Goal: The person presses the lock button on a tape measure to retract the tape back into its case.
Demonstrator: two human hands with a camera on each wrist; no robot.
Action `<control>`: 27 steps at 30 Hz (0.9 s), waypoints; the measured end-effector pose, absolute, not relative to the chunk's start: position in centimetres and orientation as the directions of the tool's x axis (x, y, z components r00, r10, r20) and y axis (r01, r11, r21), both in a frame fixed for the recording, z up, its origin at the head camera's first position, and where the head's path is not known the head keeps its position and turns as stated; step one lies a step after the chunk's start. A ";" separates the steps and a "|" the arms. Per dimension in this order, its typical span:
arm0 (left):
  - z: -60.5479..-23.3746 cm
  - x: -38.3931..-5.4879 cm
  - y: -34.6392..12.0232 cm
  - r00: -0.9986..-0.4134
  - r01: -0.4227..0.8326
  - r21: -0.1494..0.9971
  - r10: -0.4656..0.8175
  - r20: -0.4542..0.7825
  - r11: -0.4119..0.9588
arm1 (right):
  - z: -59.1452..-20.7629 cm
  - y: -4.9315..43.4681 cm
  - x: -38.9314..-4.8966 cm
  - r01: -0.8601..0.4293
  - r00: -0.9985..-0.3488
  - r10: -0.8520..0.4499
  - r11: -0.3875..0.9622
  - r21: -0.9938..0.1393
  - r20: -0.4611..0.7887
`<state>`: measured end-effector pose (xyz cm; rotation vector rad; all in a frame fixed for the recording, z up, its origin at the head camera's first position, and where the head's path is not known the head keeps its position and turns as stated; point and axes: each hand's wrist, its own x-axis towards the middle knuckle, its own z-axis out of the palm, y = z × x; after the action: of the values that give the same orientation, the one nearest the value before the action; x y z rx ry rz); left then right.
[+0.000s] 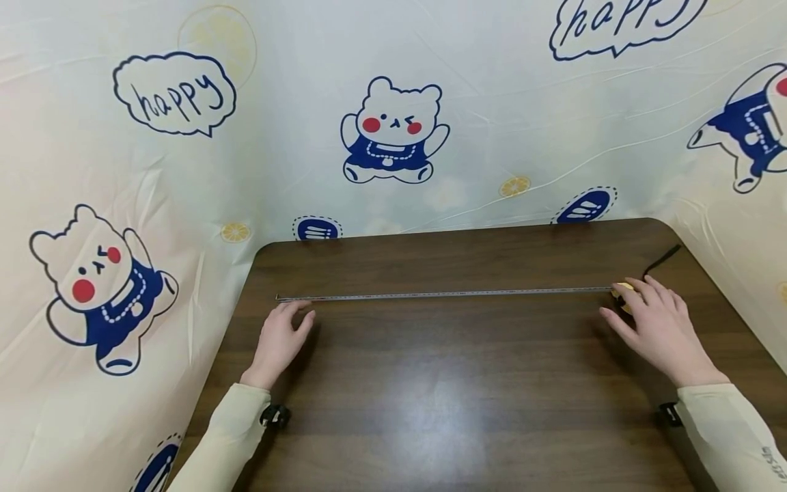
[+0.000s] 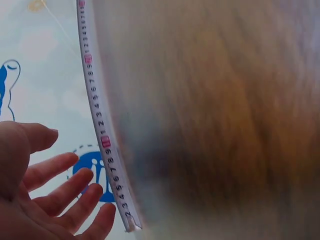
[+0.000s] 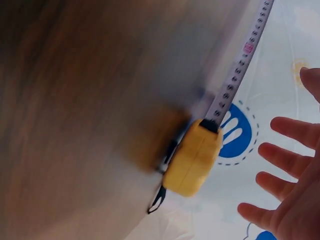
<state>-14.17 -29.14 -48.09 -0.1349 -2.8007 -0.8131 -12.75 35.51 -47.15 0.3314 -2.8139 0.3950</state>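
Note:
A tape measure lies stretched out from left to right across the far half of the table. Its thin blade (image 1: 455, 294) shows numbers and pink marks in the left wrist view. At the blade's right end sits the yellow case (image 3: 192, 160), with a black wrist strap (image 1: 663, 260) trailing behind it. My left hand (image 1: 284, 342) hovers by the blade's hooked end, fingers spread and holding nothing. Close to the case is my right hand (image 1: 660, 328), partly covering it in the head view; the right wrist view shows its relaxed fingers apart from the case.
The brown wooden table (image 1: 430, 383) has rounded far corners and reflects light near its middle. A pale printed curtain (image 1: 283, 157) with bears and lettering hangs behind it and along both sides. Dark wrist-worn devices sit at both cream sleeves (image 1: 227, 430).

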 end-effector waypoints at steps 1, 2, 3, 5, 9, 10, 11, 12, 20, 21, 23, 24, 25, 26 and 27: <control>-48.1 -14.3 -29.3 -0.971 0.151 0.523 0.025 0.240 0.839 | -47.2 35.8 -12.8 -0.263 -0.935 -0.188 0.936 -0.233 0.302; -48.0 -14.5 -29.6 -0.970 0.153 0.528 0.025 0.241 0.835 | -47.2 36.0 -13.0 -0.266 -0.933 -0.190 0.936 -0.232 0.304; -48.0 -14.6 -29.8 -0.970 0.152 0.533 0.021 0.243 0.832 | -47.3 36.3 -13.1 -0.267 -0.934 -0.192 0.936 -0.230 0.303; -48.0 -14.9 -30.1 -0.969 0.151 0.536 0.017 0.246 0.830 | -47.3 36.8 -13.4 -0.271 -0.933 -0.197 0.935 -0.229 0.300; -47.9 -15.5 -31.1 -0.970 0.143 0.547 0.008 0.241 0.825 | -47.5 37.7 -13.9 -0.287 -0.928 -0.211 0.931 -0.227 0.308; -48.0 -15.7 -31.3 -0.972 0.139 0.550 0.006 0.237 0.823 | -47.5 37.9 -14.0 -0.290 -0.927 -0.214 0.930 -0.226 0.309; -48.0 -15.8 -31.5 -0.973 0.133 0.556 0.002 0.230 0.821 | -47.5 38.0 -14.1 -0.294 -0.926 -0.218 0.929 -0.226 0.309; -48.0 -15.9 -31.7 -0.975 0.127 0.561 -0.001 0.223 0.818 | -47.5 38.2 -14.1 -0.296 -0.925 -0.220 0.928 -0.226 0.309; -48.5 -16.6 -33.0 -0.977 0.098 0.579 -0.032 0.211 0.810 | -48.0 38.9 -14.5 -0.302 -0.926 -0.229 0.927 -0.223 0.300; -48.6 -16.7 -33.2 -0.977 0.095 0.579 -0.037 0.212 0.810 | -48.0 39.0 -14.6 -0.301 -0.927 -0.229 0.927 -0.225 0.297; -48.7 -16.9 -33.4 -0.976 0.089 0.581 -0.044 0.212 0.809 | -48.1 39.2 -14.7 -0.297 -0.931 -0.229 0.927 -0.229 0.284; -48.7 -16.9 -33.5 -0.976 0.089 0.579 -0.044 0.211 0.810 | -48.1 39.3 -14.8 -0.295 -0.934 -0.228 0.927 -0.230 0.276; -48.8 -17.0 -33.6 -0.977 0.088 0.578 -0.045 0.210 0.811 | -48.1 39.3 -14.8 -0.293 -0.936 -0.230 0.928 -0.229 0.267; -48.8 -17.1 -33.8 -0.977 0.087 0.577 -0.044 0.209 0.812 | -48.1 39.4 -14.9 -0.292 -0.938 -0.232 0.928 -0.229 0.258; -48.8 -17.1 -33.9 -0.977 0.087 0.576 -0.043 0.208 0.813 | -48.1 39.5 -14.9 -0.293 -0.939 -0.235 0.929 -0.228 0.251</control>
<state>-17.14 -33.88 -48.78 -0.0346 -2.7869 -0.9009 -14.90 39.48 -48.09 0.3971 -2.8671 0.3875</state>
